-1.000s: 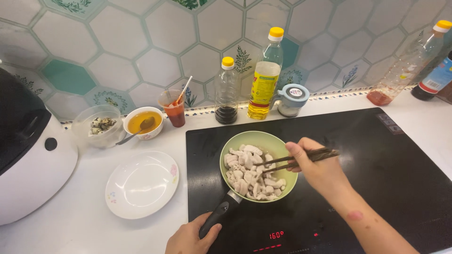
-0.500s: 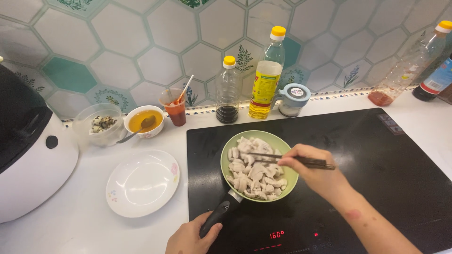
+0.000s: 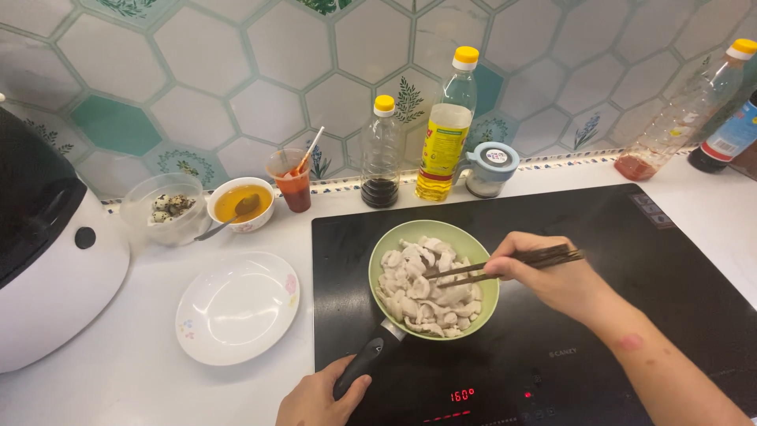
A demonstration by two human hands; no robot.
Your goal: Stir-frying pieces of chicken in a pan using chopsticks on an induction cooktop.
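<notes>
Green pan (image 3: 465, 244) sits on the black cooktop (image 3: 631, 260), left of centre, filled with pale meat pieces (image 3: 426, 292) in a loose heap. Left hand (image 3: 315, 398) at the bottom edge, fingers curled closed around the dark pan handle (image 3: 363, 364). Right hand (image 3: 552, 276) pinched shut on a pair of dark chopsticks (image 3: 505, 264), tips down among the pieces near the pan's middle, shafts nearly level and pointing left. Red heat readout is lit on the cooktop's front strip (image 3: 461, 394), so the pan is likely hot. To stir well from here, in my judgement: keep the handle grip firm so the pan doesn't skate on the glass; work the tips under the heap and turn pieces from the near rim toward the centre, since the near side looks stacked deeper; keep strokes short, as the pieces sit close to the rim and could flip out onto the glass. Keep the wrist above the rim, not over the hot glass. White plate (image 3: 236, 308) lies on the surface just left of the cooktop. Behind it, a bowl of orange sauce (image 3: 240, 205) with a spoon, a clear bowl of small speckled eggs (image 3: 169, 207), a cup of red sauce (image 3: 293, 185). Bottles (image 3: 445, 130) stand along the tiled wall, well apart from both hands. White cooker (image 3: 55, 260) at far left.
</notes>
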